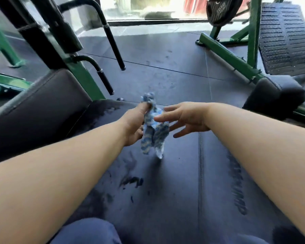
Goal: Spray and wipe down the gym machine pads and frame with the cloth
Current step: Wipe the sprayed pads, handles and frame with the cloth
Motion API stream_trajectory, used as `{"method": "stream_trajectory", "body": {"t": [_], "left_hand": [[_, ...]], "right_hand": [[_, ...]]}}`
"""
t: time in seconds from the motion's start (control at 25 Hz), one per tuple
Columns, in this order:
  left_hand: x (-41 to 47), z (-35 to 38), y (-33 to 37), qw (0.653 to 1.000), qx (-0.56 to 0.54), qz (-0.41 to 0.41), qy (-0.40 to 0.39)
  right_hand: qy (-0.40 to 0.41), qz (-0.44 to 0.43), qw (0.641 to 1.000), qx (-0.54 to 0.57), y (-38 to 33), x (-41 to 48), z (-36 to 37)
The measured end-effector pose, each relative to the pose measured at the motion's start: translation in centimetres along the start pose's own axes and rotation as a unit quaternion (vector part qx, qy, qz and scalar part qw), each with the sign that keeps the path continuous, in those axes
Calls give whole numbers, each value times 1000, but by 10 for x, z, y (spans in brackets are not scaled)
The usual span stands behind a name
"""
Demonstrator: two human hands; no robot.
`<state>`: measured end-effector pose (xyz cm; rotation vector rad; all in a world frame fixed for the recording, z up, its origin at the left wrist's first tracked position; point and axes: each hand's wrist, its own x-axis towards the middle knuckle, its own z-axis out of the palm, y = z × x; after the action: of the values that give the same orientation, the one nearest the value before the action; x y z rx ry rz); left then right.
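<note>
While the left hand [134, 124] pinched the crumpled blue-and-white cloth [154, 127] above the dark floor mat [165, 67], the right hand [185, 118] hovered just beside the cloth, fingers spread wide.

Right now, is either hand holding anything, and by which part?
The left hand pinches the blue cloth near its top; the rest hangs free. The right hand holds nothing.

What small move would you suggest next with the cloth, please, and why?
Probably close the right hand on the cloth and spread it flat. The left hand grips it bunched, with its lower part hanging loose, and the open right hand is close by it. A flat cloth should wipe the pad better.
</note>
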<state>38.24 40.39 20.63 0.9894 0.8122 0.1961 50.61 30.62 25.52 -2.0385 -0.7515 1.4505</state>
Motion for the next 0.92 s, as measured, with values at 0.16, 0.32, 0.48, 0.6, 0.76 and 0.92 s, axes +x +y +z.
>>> {"method": "stream_trajectory", "body": {"t": [0.16, 0.32, 0.48, 0.6, 0.76, 0.92], "left_hand": [[-18, -21, -4, 996, 67, 15, 55], [-40, -20, 1, 998, 41, 13, 37], [-55, -15, -10, 993, 88, 55, 55], [-67, -11, -21, 993, 98, 61, 38], [-66, -15, -30, 988, 93, 80, 91], [-64, -30, -38, 963, 152, 103, 195]], "right_hand": [[74, -69, 993, 68, 23, 9, 55], [150, -100, 954, 239, 34, -4, 70], [121, -79, 909, 392, 42, -24, 84], [71, -102, 933, 337, 52, -36, 97], [165, -69, 917, 356, 54, -31, 98], [129, -32, 930, 343, 65, -32, 85]]}}
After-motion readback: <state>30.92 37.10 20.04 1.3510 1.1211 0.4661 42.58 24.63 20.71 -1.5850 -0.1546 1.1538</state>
